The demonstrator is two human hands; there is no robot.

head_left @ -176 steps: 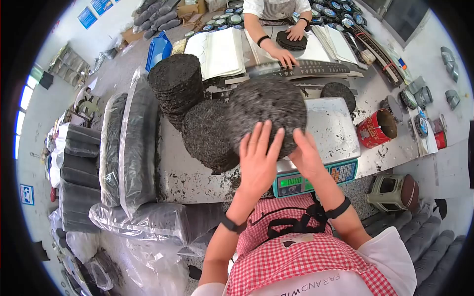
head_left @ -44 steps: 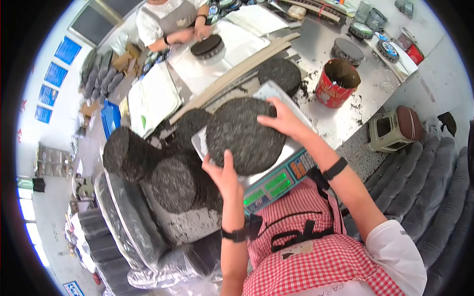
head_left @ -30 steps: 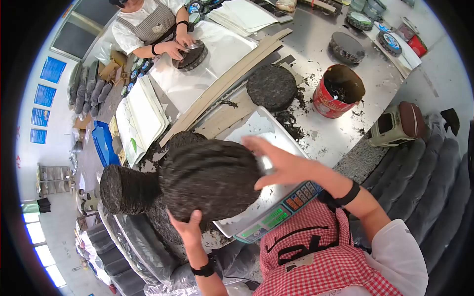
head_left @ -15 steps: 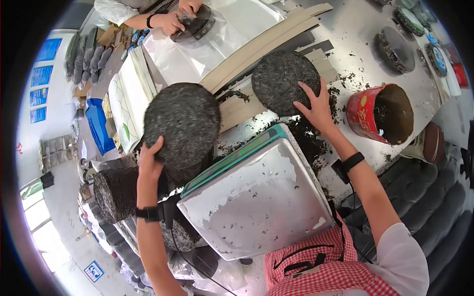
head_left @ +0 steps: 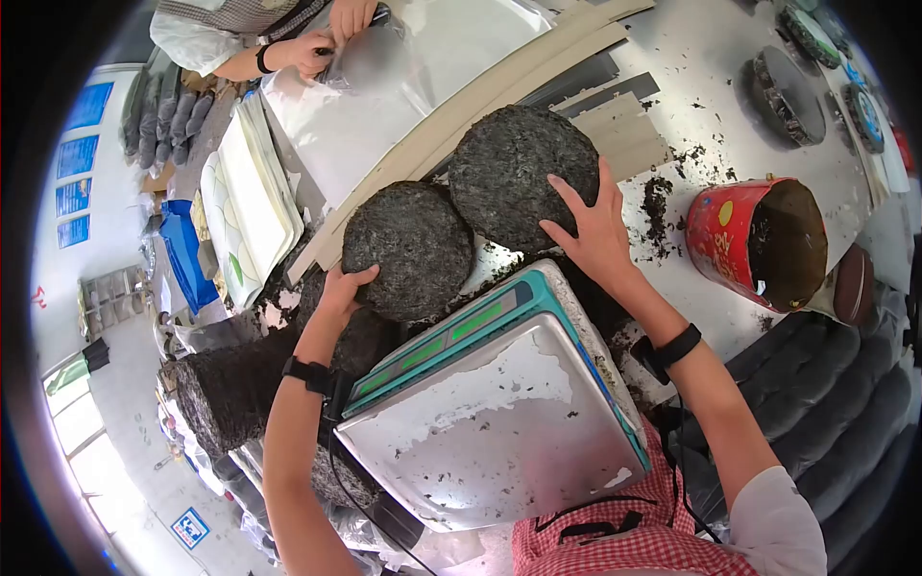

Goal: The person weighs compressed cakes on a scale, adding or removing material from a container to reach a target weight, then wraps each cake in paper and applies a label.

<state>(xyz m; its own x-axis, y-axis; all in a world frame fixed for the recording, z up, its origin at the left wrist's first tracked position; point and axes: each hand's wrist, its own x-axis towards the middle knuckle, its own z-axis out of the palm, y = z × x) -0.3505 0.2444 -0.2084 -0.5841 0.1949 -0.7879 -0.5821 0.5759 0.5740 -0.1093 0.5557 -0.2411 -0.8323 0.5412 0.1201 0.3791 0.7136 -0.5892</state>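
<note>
My left hand (head_left: 340, 294) grips the lower left edge of a dark round pressed cake (head_left: 408, 252), thumb on its top face. To the right, my right hand (head_left: 597, 228) holds a second dark round cake (head_left: 521, 178) by its right edge, with thumb and fingers spread over the rim. The two cakes sit side by side, their edges meeting or nearly so. Just below them is a scale (head_left: 490, 422) with a worn metal pan and a green display strip; dark flakes dot the pan.
A red bucket (head_left: 720, 240) stands at the right, near scattered dark crumbs. Long pale strips (head_left: 461, 120) cross the table behind the cakes. Stacked dark cakes (head_left: 226, 389) lie at left. Across the table, a co-worker's hands (head_left: 331, 38) handle clear plastic.
The left cake has moved down onto the table area beside the other, now looking smaller. My right hand and its cake have shifted left. The co-worker's hands have moved slightly left.
</note>
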